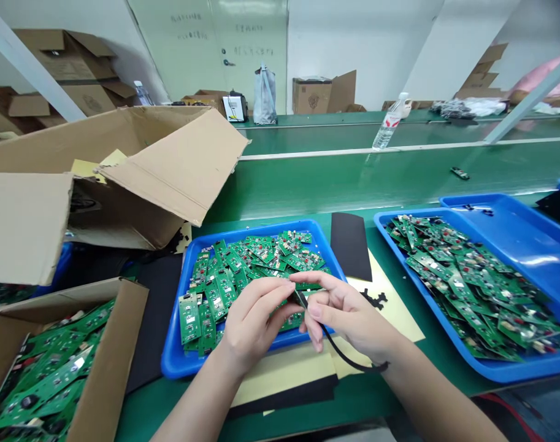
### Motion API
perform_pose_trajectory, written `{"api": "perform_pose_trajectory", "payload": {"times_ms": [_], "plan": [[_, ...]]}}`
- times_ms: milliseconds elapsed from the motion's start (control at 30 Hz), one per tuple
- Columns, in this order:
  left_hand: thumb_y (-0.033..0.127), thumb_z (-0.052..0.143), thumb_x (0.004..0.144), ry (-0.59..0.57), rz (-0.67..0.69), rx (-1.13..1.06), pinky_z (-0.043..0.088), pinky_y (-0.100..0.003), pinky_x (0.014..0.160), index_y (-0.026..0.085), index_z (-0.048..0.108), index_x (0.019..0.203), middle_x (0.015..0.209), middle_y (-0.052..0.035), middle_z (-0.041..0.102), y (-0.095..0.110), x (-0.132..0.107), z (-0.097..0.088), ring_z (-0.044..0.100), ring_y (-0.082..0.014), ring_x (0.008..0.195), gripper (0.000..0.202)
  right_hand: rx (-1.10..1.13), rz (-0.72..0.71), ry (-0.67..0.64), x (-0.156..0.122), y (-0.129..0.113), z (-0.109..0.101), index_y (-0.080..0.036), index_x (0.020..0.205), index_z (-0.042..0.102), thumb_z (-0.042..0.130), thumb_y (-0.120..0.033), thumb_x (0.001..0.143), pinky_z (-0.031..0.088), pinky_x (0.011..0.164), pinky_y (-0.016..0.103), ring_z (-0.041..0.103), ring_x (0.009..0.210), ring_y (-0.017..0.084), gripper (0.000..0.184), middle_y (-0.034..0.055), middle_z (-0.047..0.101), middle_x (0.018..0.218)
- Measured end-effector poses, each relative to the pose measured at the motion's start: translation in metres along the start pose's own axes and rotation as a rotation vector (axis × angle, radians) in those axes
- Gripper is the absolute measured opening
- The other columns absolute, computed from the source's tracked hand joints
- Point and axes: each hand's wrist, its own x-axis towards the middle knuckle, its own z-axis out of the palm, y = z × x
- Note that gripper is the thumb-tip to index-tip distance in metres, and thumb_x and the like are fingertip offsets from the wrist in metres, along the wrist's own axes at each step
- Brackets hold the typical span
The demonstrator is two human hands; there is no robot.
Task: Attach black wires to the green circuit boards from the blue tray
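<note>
Right hand (348, 313) pinches black cable (335, 347) over blue tray (178, 350) of circuit boards (256, 255); left hand (254, 319) curled alongside (grip unclear); box (118, 331) left.

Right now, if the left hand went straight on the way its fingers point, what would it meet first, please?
The left hand would probably meet the black cable end held in the right hand first; it sits very close, though depth is unclear from this view.

Far beyond the fingers (265, 301), a green conveyor belt (353, 138) runs across the room before white walls (367, 49) and a pale green door (206, 49).
</note>
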Motion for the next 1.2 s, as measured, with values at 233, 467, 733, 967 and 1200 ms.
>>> {"api": "perform_pose_trajectory", "payload": {"times_ms": [233, 467, 733, 967, 1200], "plan": [[0.019, 0.065, 0.081, -0.068, -0.035, -0.118, 0.057, -0.022, 0.065, 0.017, 0.058, 0.103, 0.087, -0.0055, 0.066, 0.004, 0.004, -0.003, 0.066, -0.0130, 0.077, 0.023, 0.062, 0.150, -0.080, 0.000, -0.002, -0.005, -0.017, 0.121, 0.046, 0.066, -0.034, 0.081, 0.054, 0.063, 0.031, 0.050, 0.035, 0.005, 0.048, -0.0097, 0.057, 0.049], [0.021, 0.068, 0.077, -0.073, -0.160, -0.271, 0.056, -0.025, 0.066, 0.020, 0.060, 0.104, 0.089, -0.0053, 0.066, 0.006, 0.002, -0.001, 0.065, -0.0146, 0.078, 0.028, -0.072, 0.047, -0.021, -0.003, -0.002, -0.006, -0.020, 0.123, 0.044, 0.065, -0.033, 0.082, 0.050, 0.057, 0.025, 0.053, 0.045, 0.006, 0.048, -0.0073, 0.058, 0.060], [0.020, 0.069, 0.076, -0.093, -0.287, -0.376, 0.056, -0.028, 0.072, 0.022, 0.061, 0.105, 0.090, -0.0046, 0.065, 0.007, 0.000, 0.004, 0.063, -0.0156, 0.082, 0.030, -0.331, -0.086, -0.008, -0.006, -0.005, -0.004, -0.020, 0.123, 0.043, 0.052, -0.023, 0.089, 0.048, 0.063, 0.025, 0.054, 0.062, 0.010, 0.036, -0.0049, 0.050, 0.066], [0.017, 0.062, 0.081, -0.167, -0.530, -0.604, 0.055, -0.031, 0.084, 0.030, 0.046, 0.130, 0.105, -0.0054, 0.064, 0.013, -0.006, 0.008, 0.064, -0.0167, 0.094, 0.053, -0.698, -0.277, 0.063, -0.008, 0.002, -0.009, -0.026, 0.127, 0.037, 0.043, -0.013, 0.090, 0.044, 0.061, 0.024, 0.052, 0.065, 0.011, 0.040, -0.0043, 0.051, 0.070], [0.011, 0.055, 0.081, -0.214, -0.448, -0.458, 0.056, -0.028, 0.079, 0.022, 0.055, 0.117, 0.106, -0.0070, 0.069, 0.017, -0.006, 0.010, 0.067, -0.0171, 0.090, 0.038, -0.920, -0.480, 0.160, -0.004, 0.009, -0.006, -0.026, 0.109, 0.035, 0.042, -0.009, 0.087, 0.042, 0.057, 0.024, 0.049, 0.058, 0.011, 0.029, -0.0061, 0.047, 0.065]]}}
